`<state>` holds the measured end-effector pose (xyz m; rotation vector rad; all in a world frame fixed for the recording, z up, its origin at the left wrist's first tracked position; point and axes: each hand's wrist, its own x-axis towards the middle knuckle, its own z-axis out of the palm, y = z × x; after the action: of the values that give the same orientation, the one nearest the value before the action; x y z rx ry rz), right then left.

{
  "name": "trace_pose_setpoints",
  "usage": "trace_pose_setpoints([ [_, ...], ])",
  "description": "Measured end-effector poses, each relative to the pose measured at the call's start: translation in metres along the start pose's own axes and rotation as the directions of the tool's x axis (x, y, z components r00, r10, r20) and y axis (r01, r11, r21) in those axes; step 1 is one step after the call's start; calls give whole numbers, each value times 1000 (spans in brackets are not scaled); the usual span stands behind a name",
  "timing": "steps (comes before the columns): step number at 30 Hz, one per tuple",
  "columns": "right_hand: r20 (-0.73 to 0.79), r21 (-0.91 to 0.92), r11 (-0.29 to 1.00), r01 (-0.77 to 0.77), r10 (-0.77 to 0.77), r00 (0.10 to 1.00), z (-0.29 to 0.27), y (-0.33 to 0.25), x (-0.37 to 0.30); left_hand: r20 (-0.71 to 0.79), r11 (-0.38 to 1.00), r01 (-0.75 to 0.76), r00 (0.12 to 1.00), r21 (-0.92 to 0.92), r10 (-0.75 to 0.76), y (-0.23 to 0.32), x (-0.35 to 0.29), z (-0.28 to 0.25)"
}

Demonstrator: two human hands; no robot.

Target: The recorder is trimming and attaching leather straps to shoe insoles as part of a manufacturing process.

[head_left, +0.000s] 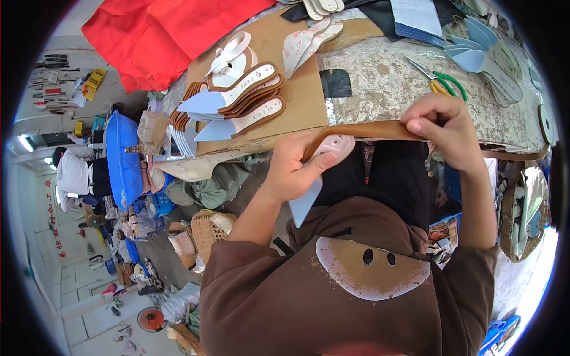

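Note:
My left hand (288, 172) is closed round a shoe insole (307, 203), with its pale heel end up by the thumb and its light blue pointed end hanging below the fist. A brown strip (371, 130) runs from the insole's edge across to my right hand (444, 132), whose thumb and fingers pinch its far end. Between the two hands the strip is stretched nearly level, just in front of the table edge. Part of the insole is hidden behind my left fingers. On the table beyond my left hand lies a stack of brown-edged insoles (252, 83).
A roll of white tape (234, 62) stands behind the stack on brown cardboard (303, 110). Scissors (439, 80) with green and yellow handles lie beyond my right hand. More blue-tipped insoles (496, 74) are at the far right. Red material (160, 35) covers the far left. A blue tub (122, 160) stands left.

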<state>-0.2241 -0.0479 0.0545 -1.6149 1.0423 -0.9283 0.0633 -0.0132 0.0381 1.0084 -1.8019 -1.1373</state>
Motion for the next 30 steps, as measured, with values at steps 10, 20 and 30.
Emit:
trace_pose_setpoints([
  [10, -234, -19, 987, 162, -162, 959, 71, -9, -10, -354, 956, -68, 934, -284, -39, -2, 0, 21],
  [20, -369, -97, 970, 224, -244, 897, 107, -9, 4, -584, 898, -246, 812, -365, -15, 0, 28, 56],
  [30, -164, -442, 844, 303, -408, 898, 94, 19, 3, -451, 804, -18, 835, -594, -314, 0, 41, 54],
])
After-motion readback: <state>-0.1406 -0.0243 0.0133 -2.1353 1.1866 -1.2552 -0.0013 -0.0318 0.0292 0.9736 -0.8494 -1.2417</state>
